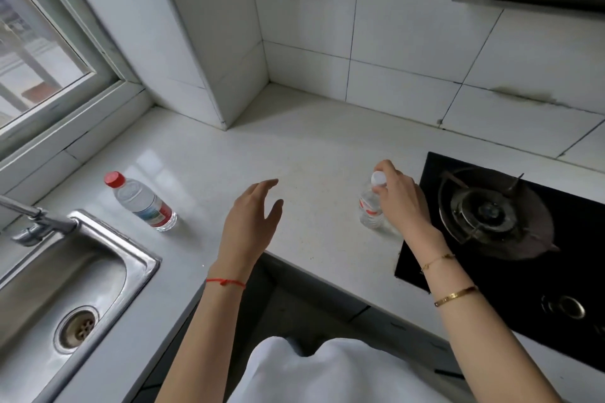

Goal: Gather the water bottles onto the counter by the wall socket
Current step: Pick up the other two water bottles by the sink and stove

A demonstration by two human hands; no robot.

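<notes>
- Water bottle with the white cap [371,203] stands upright near the counter's [311,147] front edge, just beside the hob [510,239]; the right hand [397,199] has its fingers closed around the neck, so a grip that high could let it swing or slip.
- The red-capped bottle [142,203] stands near the sink [65,271], untouched; the left hand [252,219] hovers with fingers spread, holding nothing.
- No wall socket shows, so the bottle may be set down in the wrong place.
</notes>
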